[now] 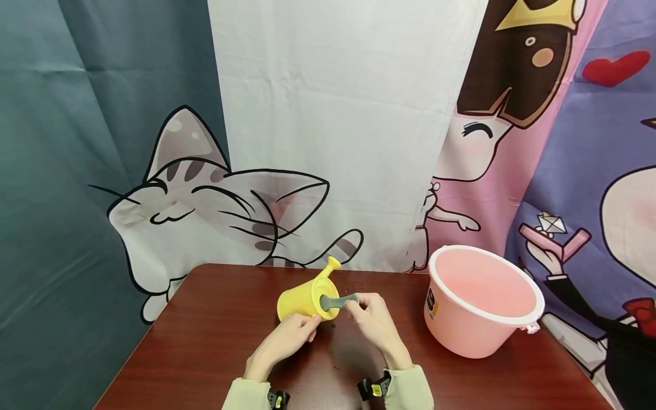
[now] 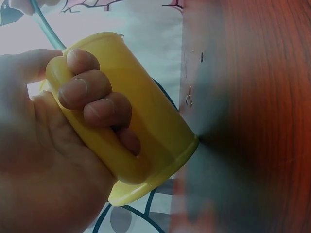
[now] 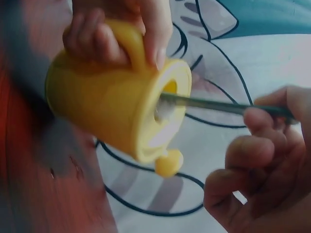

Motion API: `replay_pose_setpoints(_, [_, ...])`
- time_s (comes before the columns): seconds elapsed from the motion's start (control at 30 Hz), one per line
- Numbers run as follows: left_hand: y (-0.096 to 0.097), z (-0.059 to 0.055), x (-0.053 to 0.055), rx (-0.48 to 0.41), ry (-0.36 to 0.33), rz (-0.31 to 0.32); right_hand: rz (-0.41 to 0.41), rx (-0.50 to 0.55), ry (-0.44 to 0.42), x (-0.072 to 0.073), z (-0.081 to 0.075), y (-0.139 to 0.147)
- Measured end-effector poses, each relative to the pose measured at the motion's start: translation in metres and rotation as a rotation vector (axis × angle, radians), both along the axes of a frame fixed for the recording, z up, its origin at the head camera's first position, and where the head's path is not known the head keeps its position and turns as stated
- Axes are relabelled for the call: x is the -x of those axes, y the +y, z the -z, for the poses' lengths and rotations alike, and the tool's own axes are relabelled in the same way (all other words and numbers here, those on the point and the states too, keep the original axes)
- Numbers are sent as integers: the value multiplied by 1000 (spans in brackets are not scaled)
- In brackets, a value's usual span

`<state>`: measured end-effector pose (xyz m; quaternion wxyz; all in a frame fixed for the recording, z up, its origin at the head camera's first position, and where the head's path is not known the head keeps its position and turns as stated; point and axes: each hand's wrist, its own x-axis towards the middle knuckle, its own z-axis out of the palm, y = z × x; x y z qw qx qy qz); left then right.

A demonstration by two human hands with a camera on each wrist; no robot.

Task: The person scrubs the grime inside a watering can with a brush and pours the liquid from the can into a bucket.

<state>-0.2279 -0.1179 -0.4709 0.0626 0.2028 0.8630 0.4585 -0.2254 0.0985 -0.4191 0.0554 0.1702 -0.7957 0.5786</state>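
My left hand grips the handle of a yellow watering can, its fingers curled through the loop. The can is tipped over, with its round opening turned to the right and its spout pointing toward the back. My right hand pinches the end of a slim grey-green spoon-like tool between thumb and fingers. The tool's far end is in the can's opening, partly hidden by the rim. In the right wrist view the can and the thin tool appear from the side.
A pink bucket with a white rim stands at the right on the dark red-brown table. Small water drops lie on the table near the can. A printed cartoon curtain hangs behind the table's back edge.
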Motion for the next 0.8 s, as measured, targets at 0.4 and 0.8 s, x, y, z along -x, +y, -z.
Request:
replay_pose_setpoints(0.4, [0, -3, 1, -17, -38, -21, -30, -358, 417, 4, 1, 22])
replay_pose_setpoints(0.8, [-2, -1, 0, -9, -14, -42, -49, -329, 449, 3, -5, 29])
